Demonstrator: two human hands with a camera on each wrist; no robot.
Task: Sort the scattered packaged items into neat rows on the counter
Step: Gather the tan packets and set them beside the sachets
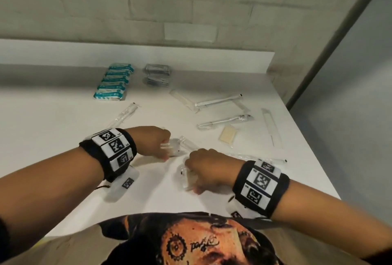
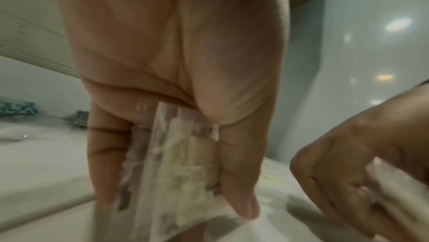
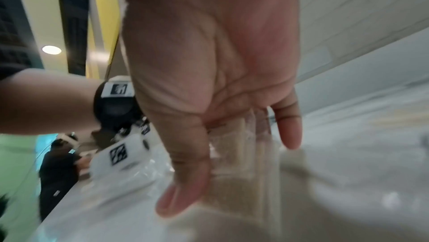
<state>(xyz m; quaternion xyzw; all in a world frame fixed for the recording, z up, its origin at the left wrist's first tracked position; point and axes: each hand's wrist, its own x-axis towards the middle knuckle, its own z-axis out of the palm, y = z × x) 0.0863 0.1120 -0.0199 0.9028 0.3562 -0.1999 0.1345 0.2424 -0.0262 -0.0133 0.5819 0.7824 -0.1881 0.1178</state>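
Both hands work close together near the front middle of the white counter (image 1: 63, 116). My left hand (image 1: 167, 150) pinches a small clear packet (image 1: 175, 148) with pale contents. In the left wrist view that packet (image 2: 183, 165) sits between thumb and fingers of my left hand (image 2: 176, 202). My right hand (image 1: 191, 177) grips another clear packet (image 1: 185, 177) just above the counter. The blurred right wrist view shows that packet (image 3: 234, 145) under the thumb and fingers of my right hand (image 3: 232, 172). At the back lie a row of teal packets (image 1: 113, 82) and a stack of grey packets (image 1: 157, 76).
Loose clear-wrapped items lie scattered to the right: two long wrapped sticks (image 1: 218, 101) (image 1: 224, 121), a wrapped comb (image 1: 271, 126) and a beige packet (image 1: 228, 136). Another clear wrapper (image 1: 125, 114) lies behind my left wrist. The counter's right edge (image 1: 314, 152) drops off; a tiled wall (image 1: 148, 10) stands behind.
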